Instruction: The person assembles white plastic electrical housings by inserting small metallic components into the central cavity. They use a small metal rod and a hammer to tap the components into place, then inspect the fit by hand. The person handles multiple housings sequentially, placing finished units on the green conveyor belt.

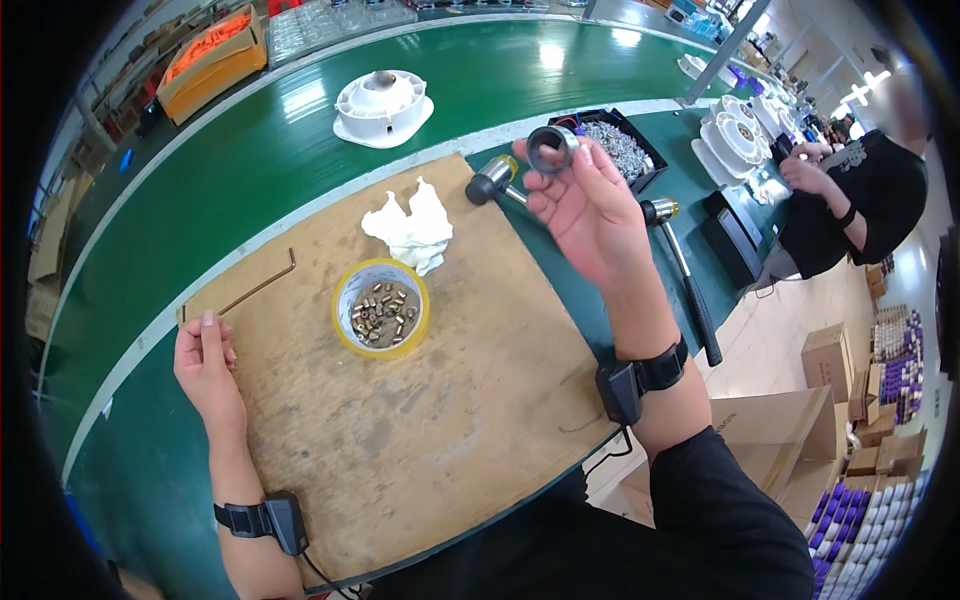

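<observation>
My right hand (600,215) is raised over the far right part of the brown board (430,420). It pinches a short grey metal ring (533,155) between thumb and fingers, its round opening showing. At the board's left edge, my left hand (207,355) is curled with the thumb on top. A bent hex key (262,284) lies with its long end reaching the left fingertips; whether they grip it is hidden. Mid-board stands a yellow tape roll (341,328) with small brass-coloured threaded pieces (382,310) inside. Crumpled white tissue (412,228) lies behind it.
Two hammers, one (492,180) behind my right hand and one (690,280) beside my forearm, lie near a black tray of screws (615,150). A white plastic housing (383,108) sits on the green conveyor (480,75). A co-worker (850,200) stands at right, near cardboard boxes (775,425).
</observation>
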A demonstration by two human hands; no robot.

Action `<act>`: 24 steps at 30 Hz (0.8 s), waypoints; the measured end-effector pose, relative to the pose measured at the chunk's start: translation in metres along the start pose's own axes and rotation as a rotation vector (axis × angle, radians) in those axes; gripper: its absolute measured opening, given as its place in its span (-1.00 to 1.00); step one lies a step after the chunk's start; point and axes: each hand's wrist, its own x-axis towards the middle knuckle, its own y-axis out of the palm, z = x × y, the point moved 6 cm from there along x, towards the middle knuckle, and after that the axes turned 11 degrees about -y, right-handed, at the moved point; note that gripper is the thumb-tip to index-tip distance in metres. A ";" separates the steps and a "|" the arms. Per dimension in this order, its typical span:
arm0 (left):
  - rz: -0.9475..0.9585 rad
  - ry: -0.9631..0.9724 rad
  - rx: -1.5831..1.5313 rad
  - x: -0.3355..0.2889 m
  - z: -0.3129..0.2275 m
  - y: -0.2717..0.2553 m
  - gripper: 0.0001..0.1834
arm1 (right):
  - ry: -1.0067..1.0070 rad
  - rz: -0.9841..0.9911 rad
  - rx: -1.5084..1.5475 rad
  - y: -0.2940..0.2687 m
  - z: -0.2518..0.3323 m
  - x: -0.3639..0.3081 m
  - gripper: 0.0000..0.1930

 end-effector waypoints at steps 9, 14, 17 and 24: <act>0.027 -0.007 0.003 0.002 0.001 0.003 -0.82 | 0.203 0.259 0.429 0.019 -0.018 -0.012 -0.46; 0.043 -0.006 0.002 0.003 0.002 0.003 -0.83 | 0.189 0.316 0.478 0.020 -0.015 -0.013 -0.44; 0.040 -0.006 0.004 0.003 0.003 0.002 -0.83 | 0.208 0.347 0.557 0.023 -0.013 -0.014 -0.43; 0.054 -0.006 0.016 0.004 0.004 0.001 -0.82 | 0.221 0.339 0.481 0.022 -0.014 -0.016 -0.43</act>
